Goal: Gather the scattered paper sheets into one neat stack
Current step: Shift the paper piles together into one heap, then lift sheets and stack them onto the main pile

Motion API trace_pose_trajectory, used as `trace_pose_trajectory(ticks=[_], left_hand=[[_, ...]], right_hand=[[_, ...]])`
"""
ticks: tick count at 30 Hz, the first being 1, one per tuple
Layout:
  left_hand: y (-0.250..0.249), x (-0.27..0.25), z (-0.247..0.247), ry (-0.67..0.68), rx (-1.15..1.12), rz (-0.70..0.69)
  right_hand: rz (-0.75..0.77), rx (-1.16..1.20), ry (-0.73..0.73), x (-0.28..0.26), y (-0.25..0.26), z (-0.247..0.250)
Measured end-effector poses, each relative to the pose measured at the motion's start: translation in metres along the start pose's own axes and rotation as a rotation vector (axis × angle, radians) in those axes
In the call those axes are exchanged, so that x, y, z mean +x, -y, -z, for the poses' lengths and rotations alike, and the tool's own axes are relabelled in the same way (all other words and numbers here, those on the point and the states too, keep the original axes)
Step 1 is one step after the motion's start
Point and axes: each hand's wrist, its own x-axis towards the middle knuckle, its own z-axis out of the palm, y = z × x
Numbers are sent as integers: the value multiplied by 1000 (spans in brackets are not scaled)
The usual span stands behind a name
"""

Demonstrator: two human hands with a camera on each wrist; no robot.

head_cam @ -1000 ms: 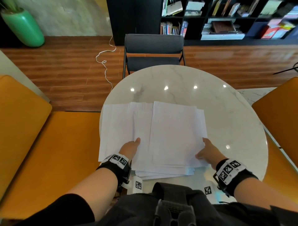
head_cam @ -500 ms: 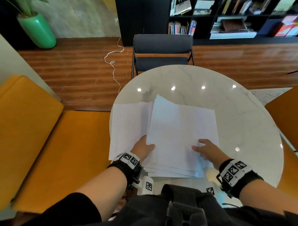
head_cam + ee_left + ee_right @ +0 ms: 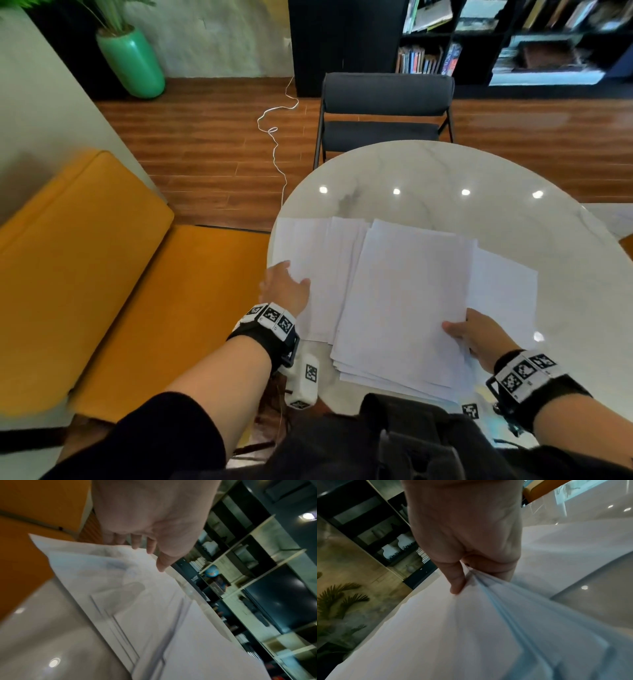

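Right hand [image 3: 474, 334]: grips the gathered bundle of sheets [image 3: 404, 301] at its near right edge, thumb on top.
Right wrist view: thumb [image 3: 455, 580] pressed down on the top page, other fingers tucked under, bundle edges fanned and bent at the pinch; not visible from the head camera.
Left hand [image 3: 286, 289]: at the left border of the loose sheets [image 3: 308, 246], fingertips on the edge of the outermost one.
Left wrist view: fingers [image 3: 150, 546] hang half-bent over a lifted paper corner; a real pinch or a mere touch, cannot tell through the blur.
Paper location: all on the near left part of the round marble table [image 3: 445, 178]; bundle tilted and overlapping the flat sheets, one more sheet [image 3: 503, 284] poking out flat on the right.
Around: dark chair [image 3: 383, 109] tucked in at the far side, white cable [image 3: 274, 144] trailing on the wood floor, orange bench [image 3: 113, 291] left, green vase [image 3: 132, 63], bookshelf [image 3: 513, 37] behind.
In the way: bundle hides the middle sheets beneath.
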Motion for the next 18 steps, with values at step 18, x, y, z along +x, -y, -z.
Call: trace_pose_trajectory(ticks=[18], left_hand=[[13,3,2,285,-21,89]], right_hand=[[23,-68,-29,3,-6,0]])
